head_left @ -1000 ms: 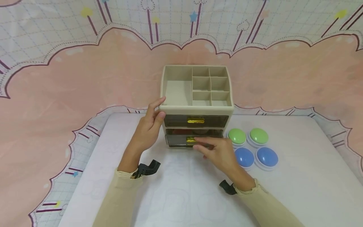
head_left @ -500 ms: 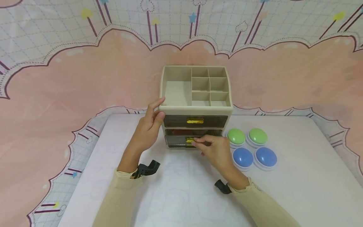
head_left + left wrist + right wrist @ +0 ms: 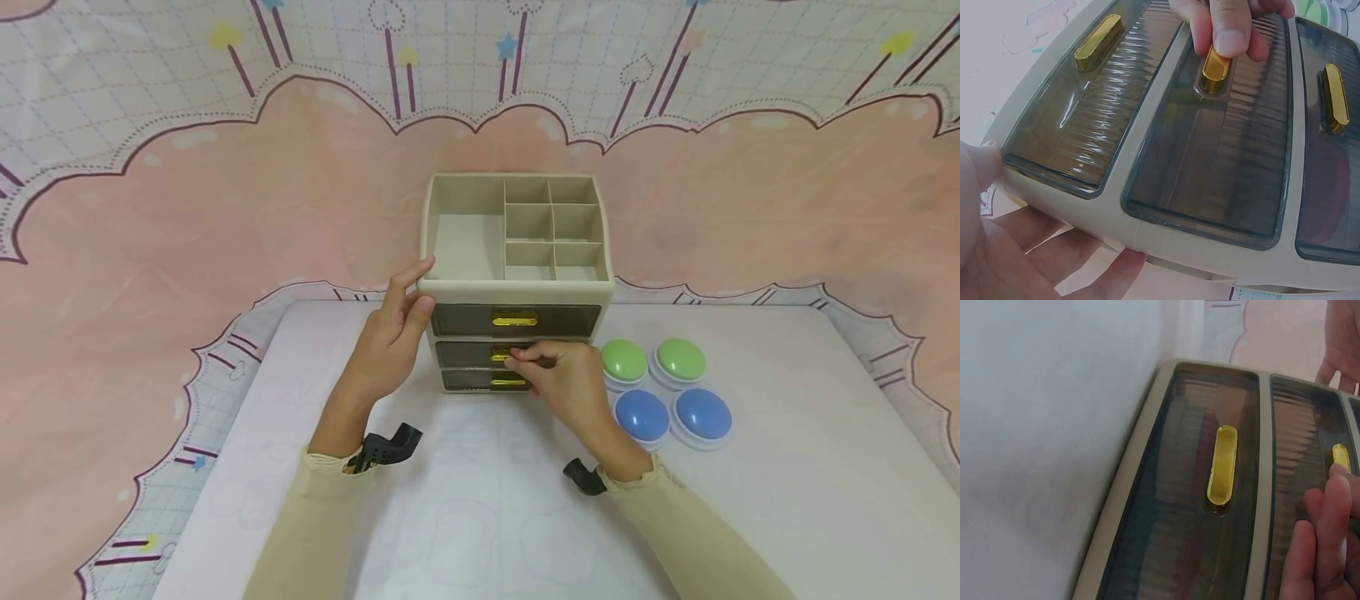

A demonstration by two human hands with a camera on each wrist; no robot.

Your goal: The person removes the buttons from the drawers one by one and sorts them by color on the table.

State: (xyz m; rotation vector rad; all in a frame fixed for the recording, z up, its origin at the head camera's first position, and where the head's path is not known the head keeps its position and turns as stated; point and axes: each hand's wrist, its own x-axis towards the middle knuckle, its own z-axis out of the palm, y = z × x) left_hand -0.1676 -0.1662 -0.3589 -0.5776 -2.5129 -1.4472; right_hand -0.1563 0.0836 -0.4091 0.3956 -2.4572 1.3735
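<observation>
A beige drawer organizer [image 3: 517, 287] stands on the table, with three dark see-through drawers and gold handles. My left hand [image 3: 393, 337] grips its left edge, thumb at the front frame. In the left wrist view, the left-hand fingers [image 3: 1066, 256] lie along the side panel. Thumb and fingers of my right hand [image 3: 566, 379] pinch the gold handle [image 3: 1215, 72] of the middle drawer [image 3: 465, 355], which sits flush with the frame. Above and below it, the top drawer [image 3: 465, 320] and bottom drawer [image 3: 468, 381] are pushed in too. The right hand hides part of the lower front.
To the right of the organizer, two green push lights [image 3: 624, 360] and two blue push lights [image 3: 702, 414] stand close to the right forearm. Open compartments [image 3: 528, 222] divide the organizer's top. A patterned cloth [image 3: 225, 200] hangs behind the white table [image 3: 810, 400].
The middle drawer has gone from pulled partly out to flush with the frame. My right hand moved forward with its handle, while the left hand stayed on the organizer's edge.
</observation>
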